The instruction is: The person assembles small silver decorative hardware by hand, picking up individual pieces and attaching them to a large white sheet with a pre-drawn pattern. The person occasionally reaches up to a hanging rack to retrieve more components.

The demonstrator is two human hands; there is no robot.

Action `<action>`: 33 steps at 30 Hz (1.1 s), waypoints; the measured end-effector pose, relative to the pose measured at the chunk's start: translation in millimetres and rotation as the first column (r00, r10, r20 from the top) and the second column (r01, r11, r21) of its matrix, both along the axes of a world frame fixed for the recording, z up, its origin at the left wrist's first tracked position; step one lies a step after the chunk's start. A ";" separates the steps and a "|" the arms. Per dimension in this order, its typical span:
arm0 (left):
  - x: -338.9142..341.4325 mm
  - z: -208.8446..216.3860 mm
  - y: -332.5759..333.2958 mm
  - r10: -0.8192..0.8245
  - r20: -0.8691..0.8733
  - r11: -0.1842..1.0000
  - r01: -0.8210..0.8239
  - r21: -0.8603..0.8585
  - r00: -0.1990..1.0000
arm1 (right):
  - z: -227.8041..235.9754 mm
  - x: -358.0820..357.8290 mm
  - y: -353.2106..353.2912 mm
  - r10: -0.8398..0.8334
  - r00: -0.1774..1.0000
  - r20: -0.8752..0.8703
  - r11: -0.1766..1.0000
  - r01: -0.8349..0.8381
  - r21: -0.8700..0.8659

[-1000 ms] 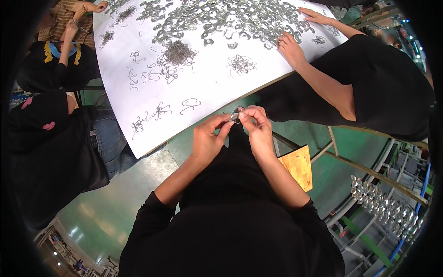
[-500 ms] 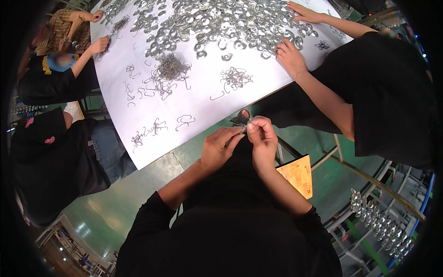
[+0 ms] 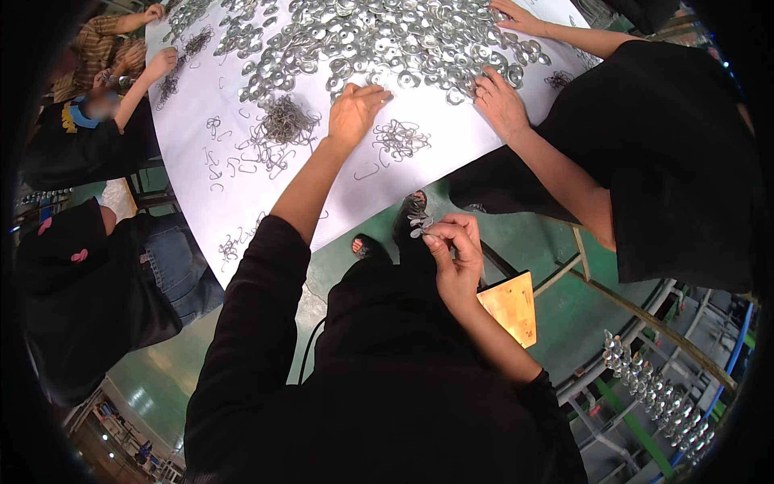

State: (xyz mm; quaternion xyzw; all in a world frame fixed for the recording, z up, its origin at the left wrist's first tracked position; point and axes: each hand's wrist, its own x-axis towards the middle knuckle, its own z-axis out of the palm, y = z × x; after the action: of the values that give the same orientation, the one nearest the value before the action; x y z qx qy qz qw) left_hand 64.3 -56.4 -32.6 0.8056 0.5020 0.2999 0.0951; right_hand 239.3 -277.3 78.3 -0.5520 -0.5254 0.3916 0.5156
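My left hand (image 3: 355, 117) reaches over the white table to the near edge of a large pile of shiny metal discs (image 3: 347, 40). Its fingers are stretched forward and a little bent; nothing can be made out between them. In front of my body, off the table's edge, my right hand (image 3: 459, 258) pinches a small cluster of metal pieces (image 3: 419, 223) between thumb and fingers. The cluster hangs over the floor, too small to tell how its pieces join. Bent wire hooks lie in a dense heap (image 3: 286, 121) left of my left forearm and in a looser heap (image 3: 401, 140) to its right.
A co-worker's two hands (image 3: 501, 105) rest at the disc pile on the right. Other people work along the table's left side. A wooden stool (image 3: 509, 306) stands right of my right forearm. Strung shiny pieces (image 3: 653, 395) hang from a rack at the lower right.
My left hand has left my right hand and moved forward over the table to the disc pile. My right hand stays near its place, the metal cluster now showing in its pinch.
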 end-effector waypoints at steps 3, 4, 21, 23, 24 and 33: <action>1.4 3.9 5.5 0.105 0.057 0.988 -0.097 -0.124 0.993 | 1.0 -0.8 -2.2 -0.010 0.999 0.049 0.999 0.012 -0.045; 1.0 4.7 -1.2 0.131 0.121 0.959 -0.095 -0.267 0.984 | 1.5 -2.4 -3.0 -0.015 0.999 0.043 0.999 0.017 -0.052; -53.9 136.1 -184.8 0.094 0.426 0.515 0.323 -0.794 0.900 | -16.1 -66.3 -16.0 0.053 0.996 0.070 0.999 -0.054 0.007; -59.3 133.9 -192.7 0.033 0.405 0.584 0.311 -0.749 0.914 | -17.8 -74.1 -18.5 0.063 0.994 0.086 0.998 -0.064 0.012; -61.4 134.6 -196.2 0.034 0.399 0.613 0.296 -0.732 0.916 | -21.2 -76.3 -19.9 0.068 0.991 0.111 0.997 -0.070 0.021; -70.4 124.4 -232.2 0.140 0.296 0.751 0.094 -0.654 0.945 | -20.3 -71.2 -18.9 0.199 0.937 0.287 0.980 -0.188 -0.065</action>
State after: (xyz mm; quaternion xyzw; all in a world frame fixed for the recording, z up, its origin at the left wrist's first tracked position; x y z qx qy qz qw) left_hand -6.1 -288.6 91.8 0.6524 0.5623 0.2337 0.4512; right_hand 168.2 -296.3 58.0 -0.5587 -0.6404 0.3640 0.3811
